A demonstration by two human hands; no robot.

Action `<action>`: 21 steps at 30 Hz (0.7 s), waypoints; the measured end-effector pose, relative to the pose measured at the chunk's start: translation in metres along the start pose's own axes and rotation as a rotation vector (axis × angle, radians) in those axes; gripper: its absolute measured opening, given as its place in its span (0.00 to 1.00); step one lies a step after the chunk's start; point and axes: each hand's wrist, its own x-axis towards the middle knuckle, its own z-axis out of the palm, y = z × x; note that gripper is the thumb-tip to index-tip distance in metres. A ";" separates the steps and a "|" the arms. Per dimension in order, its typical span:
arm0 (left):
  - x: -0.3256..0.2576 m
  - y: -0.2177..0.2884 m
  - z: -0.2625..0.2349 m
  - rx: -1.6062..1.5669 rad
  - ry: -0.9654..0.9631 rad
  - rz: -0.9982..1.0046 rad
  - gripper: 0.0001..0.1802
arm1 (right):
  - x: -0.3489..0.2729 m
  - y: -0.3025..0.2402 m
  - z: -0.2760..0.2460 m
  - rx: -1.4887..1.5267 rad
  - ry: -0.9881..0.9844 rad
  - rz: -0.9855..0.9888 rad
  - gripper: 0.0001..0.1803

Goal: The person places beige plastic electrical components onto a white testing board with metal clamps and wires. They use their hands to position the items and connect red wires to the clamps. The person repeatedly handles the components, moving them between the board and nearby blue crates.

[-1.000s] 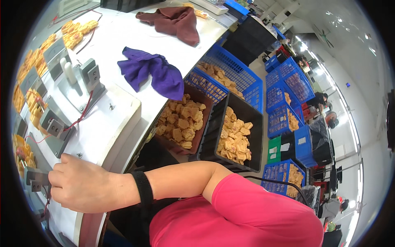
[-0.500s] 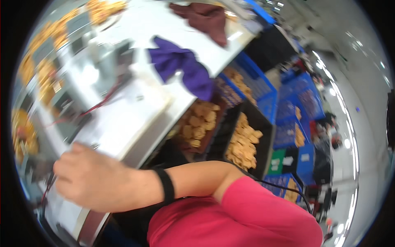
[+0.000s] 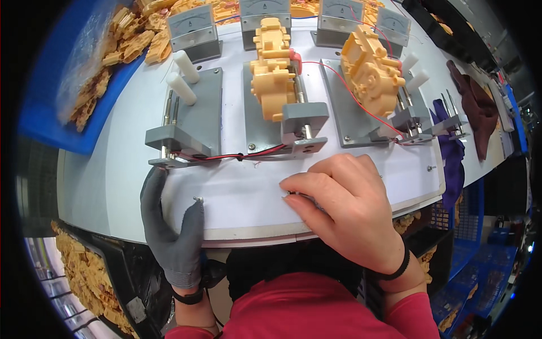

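Note:
My left hand (image 3: 174, 226), in a grey glove, rests at the front of the white work board (image 3: 248, 203). Its thumb and fingers are spread, with nothing seen between them. The fingertips reach the front bar of the left grey test fixture (image 3: 201, 118), and the thumb tip lies beside a small screw in the board. My bare right hand (image 3: 350, 209) pinches thumb against forefinger low over the board; a tiny dark thing shows at the tips, too small to name. Yellow plastic gear housings sit on the middle (image 3: 274, 79) and right (image 3: 370, 73) fixtures.
Analogue meters (image 3: 265, 17) line the back, with red wires running to the fixtures. A blue bin (image 3: 42, 107) of yellow parts stands at left. Purple (image 3: 451, 164) and brown (image 3: 477, 113) cloths lie at right. Crates of yellow parts flank me below the table edge.
The view has swung from the table's right side to face the fixtures. My gloved left hand has come into sight. My right hand, loosely curled and blurred before, now pinches over the board.

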 end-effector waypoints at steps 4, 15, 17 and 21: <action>0.003 0.001 0.002 0.005 -0.010 0.017 0.36 | 0.004 0.000 -0.003 -0.008 -0.011 0.026 0.11; 0.011 -0.002 -0.003 0.000 -0.090 0.266 0.33 | -0.002 -0.020 -0.007 0.033 -0.150 0.177 0.09; 0.010 -0.005 -0.004 -0.004 -0.107 0.274 0.34 | -0.003 -0.020 -0.008 0.035 -0.171 0.226 0.09; 0.010 0.000 -0.009 0.062 -0.156 0.282 0.34 | -0.002 -0.020 -0.008 0.028 -0.186 0.223 0.09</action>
